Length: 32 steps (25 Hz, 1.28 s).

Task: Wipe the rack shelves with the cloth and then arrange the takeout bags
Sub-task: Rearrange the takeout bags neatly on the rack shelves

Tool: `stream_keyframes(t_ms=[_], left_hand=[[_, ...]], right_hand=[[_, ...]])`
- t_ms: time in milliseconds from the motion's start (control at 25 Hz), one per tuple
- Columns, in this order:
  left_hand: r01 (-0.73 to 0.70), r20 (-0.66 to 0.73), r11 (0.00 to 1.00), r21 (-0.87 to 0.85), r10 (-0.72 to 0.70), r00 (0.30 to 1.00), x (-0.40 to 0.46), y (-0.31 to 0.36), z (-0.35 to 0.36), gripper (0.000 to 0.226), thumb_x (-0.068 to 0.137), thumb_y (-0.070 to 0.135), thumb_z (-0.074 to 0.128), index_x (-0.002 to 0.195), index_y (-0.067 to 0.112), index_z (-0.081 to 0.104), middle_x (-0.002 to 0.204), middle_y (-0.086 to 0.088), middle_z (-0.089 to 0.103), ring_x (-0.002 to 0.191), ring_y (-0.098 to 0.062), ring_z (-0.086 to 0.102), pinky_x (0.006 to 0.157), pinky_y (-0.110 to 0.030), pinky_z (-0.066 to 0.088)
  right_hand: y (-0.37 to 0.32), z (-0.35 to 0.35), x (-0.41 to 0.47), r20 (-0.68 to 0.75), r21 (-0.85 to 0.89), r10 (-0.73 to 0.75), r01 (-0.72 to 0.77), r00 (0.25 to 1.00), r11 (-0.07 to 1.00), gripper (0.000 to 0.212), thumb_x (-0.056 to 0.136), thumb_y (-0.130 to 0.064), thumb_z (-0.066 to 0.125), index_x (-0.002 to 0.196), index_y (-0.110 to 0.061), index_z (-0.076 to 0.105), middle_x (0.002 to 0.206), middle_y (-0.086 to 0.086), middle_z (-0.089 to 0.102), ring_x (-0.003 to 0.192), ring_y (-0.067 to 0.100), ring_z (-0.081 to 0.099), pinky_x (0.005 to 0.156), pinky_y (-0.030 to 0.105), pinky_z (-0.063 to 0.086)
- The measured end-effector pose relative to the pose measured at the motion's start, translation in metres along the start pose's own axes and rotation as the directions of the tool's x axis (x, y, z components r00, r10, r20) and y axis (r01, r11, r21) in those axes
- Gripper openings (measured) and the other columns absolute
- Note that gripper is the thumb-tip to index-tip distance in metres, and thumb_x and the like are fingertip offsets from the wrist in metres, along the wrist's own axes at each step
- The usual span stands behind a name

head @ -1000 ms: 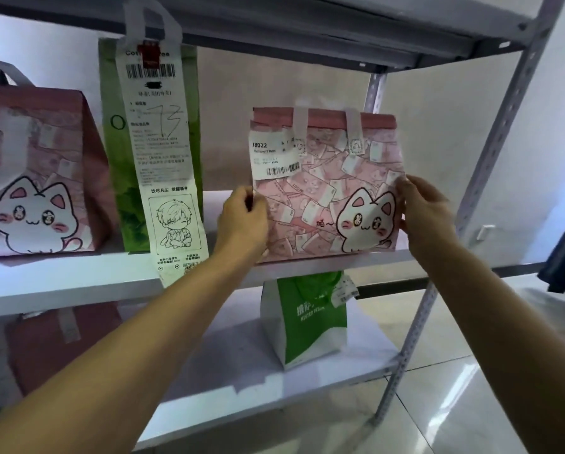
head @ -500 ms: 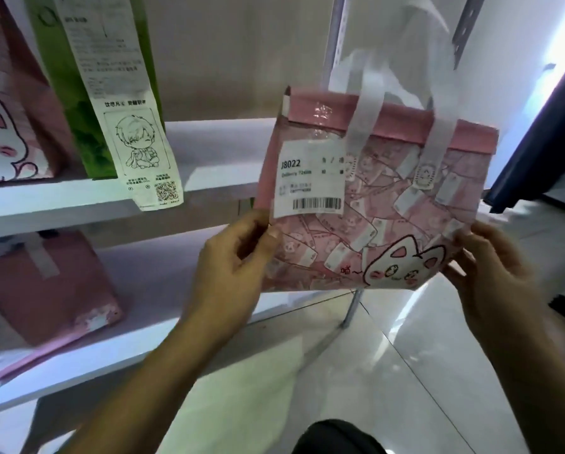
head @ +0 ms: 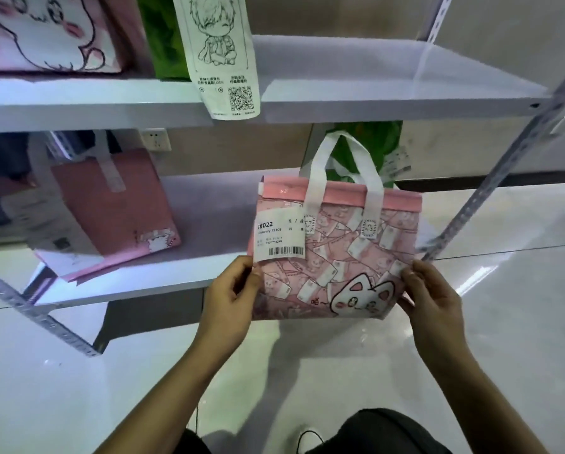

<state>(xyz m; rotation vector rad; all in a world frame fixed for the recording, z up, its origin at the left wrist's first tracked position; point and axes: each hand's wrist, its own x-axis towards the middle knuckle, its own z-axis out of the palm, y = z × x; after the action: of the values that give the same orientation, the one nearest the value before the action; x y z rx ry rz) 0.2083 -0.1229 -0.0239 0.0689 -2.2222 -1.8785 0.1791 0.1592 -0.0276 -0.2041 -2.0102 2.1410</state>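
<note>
I hold a pink cat-print takeout bag (head: 346, 253) with white handles and a J8022 label upright in the air, in front of the lower shelf (head: 150, 283). My left hand (head: 232, 296) pinches its lower left edge and my right hand (head: 428, 296) grips its lower right edge. Behind it on the lower shelf stands a green and white bag (head: 366, 149), mostly hidden. Another pink bag (head: 110, 211) lies tilted on the lower shelf at left. No cloth is in view.
The upper shelf (head: 389, 86) carries a pink cat bag (head: 45, 31) and a green bag (head: 163, 37) with a long receipt (head: 222, 54) hanging over its edge. Perforated metal posts (head: 504, 178) stand at the right and lower left. Glossy floor (head: 520, 273) lies below.
I lifted the pink bag off the right of the upper shelf and brought it down to lower-shelf height. My view has tilted downward.
</note>
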Motion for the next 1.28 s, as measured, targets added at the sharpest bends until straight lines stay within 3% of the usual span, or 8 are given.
stream_keyframes(t_ms=[200,360,480,720,840,920,1080,1280], left_hand=[[0.111,-0.281,0.966,0.233,-0.042,0.959,0.033,-0.037,-0.047,0.017,0.101,0.028,0.054,0.096,0.043,0.061,0.108,-0.001,0.059,0.084,-0.001,0.062,0.063,-0.004,0.044],[0.213,-0.36,0.935,0.284,-0.102,0.927,0.071,-0.056,-0.075,0.012,0.101,0.029,0.055,0.1,0.035,0.065,0.099,0.0,0.068,0.086,-0.018,0.066,0.07,-0.031,0.056],[0.231,-0.387,0.948,0.22,-0.133,0.913,0.097,-0.069,-0.08,0.012,0.1,0.019,0.057,0.092,0.026,0.062,0.085,0.003,0.069,0.079,-0.022,0.064,0.066,-0.029,0.051],[0.378,-0.447,0.897,0.228,-0.248,0.859,0.143,-0.082,-0.084,0.014,0.096,0.009,0.055,0.109,0.01,0.056,0.098,-0.011,0.066,0.088,-0.028,0.061,0.072,-0.032,0.046],[0.289,-0.389,0.929,0.232,-0.184,0.903,0.152,-0.079,-0.087,0.031,0.093,0.0,0.05,0.117,0.019,0.053,0.093,-0.006,0.065,0.079,-0.022,0.06,0.058,-0.022,0.044],[0.295,-0.368,0.932,0.209,-0.205,0.907,0.155,-0.079,-0.09,0.034,0.094,0.0,0.05,0.124,0.017,0.052,0.101,-0.011,0.066,0.088,-0.029,0.063,0.065,-0.029,0.051],[0.314,-0.39,0.889,0.333,-0.174,0.904,0.141,-0.081,-0.106,0.022,0.096,0.012,0.053,0.117,0.011,0.058,0.105,-0.015,0.068,0.085,-0.031,0.06,0.074,-0.04,0.051],[0.173,-0.509,0.918,0.358,0.036,0.86,0.104,-0.073,-0.166,0.016,0.097,0.014,0.051,0.108,0.024,0.056,0.11,-0.002,0.066,0.099,-0.022,0.061,0.084,-0.032,0.046]], right_hand=[[0.022,0.08,0.042,0.136,-0.054,-0.058,0.066,0.989,0.996,0.016,0.101,-0.015,0.057,0.104,-0.021,0.072,0.105,0.004,0.074,0.102,0.028,0.068,0.086,0.043,0.058],[0.031,0.138,0.072,0.198,-0.111,-0.03,0.053,0.98,0.992,0.018,0.1,-0.014,0.059,0.1,-0.027,0.07,0.096,-0.009,0.075,0.087,0.004,0.072,0.068,0.021,0.059],[0.044,0.167,0.095,0.188,-0.138,-0.027,0.054,0.982,0.989,0.009,0.098,-0.008,0.06,0.097,-0.015,0.065,0.092,-0.006,0.072,0.076,-0.006,0.069,0.066,0.012,0.055],[0.049,0.212,0.149,0.151,-0.218,0.156,-0.121,0.976,0.968,0.016,0.102,-0.008,0.053,0.1,-0.008,0.069,0.085,0.0,0.075,0.085,0.015,0.07,0.079,0.025,0.058],[0.038,0.226,0.162,0.176,-0.203,0.014,0.023,0.984,0.979,0.029,0.101,0.008,0.039,0.084,-0.009,0.057,0.063,-0.01,0.07,0.063,0.002,0.065,0.063,0.015,0.053],[0.036,0.229,0.166,0.139,-0.221,-0.029,0.059,0.99,0.973,0.032,0.099,0.012,0.037,0.081,-0.009,0.053,0.063,-0.011,0.068,0.063,0.002,0.062,0.064,0.014,0.05],[0.033,0.216,0.148,-0.067,-0.358,-0.116,0.085,0.991,0.93,0.017,0.093,0.002,0.055,0.106,-0.008,0.06,0.103,0.005,0.057,0.087,0.017,0.058,0.083,0.025,0.049],[0.026,0.249,0.089,0.279,-0.397,-0.261,0.358,0.924,0.845,0.026,0.093,-0.014,0.06,0.09,-0.038,0.053,0.095,-0.005,0.061,0.077,-0.001,0.06,0.064,0.01,0.047]])
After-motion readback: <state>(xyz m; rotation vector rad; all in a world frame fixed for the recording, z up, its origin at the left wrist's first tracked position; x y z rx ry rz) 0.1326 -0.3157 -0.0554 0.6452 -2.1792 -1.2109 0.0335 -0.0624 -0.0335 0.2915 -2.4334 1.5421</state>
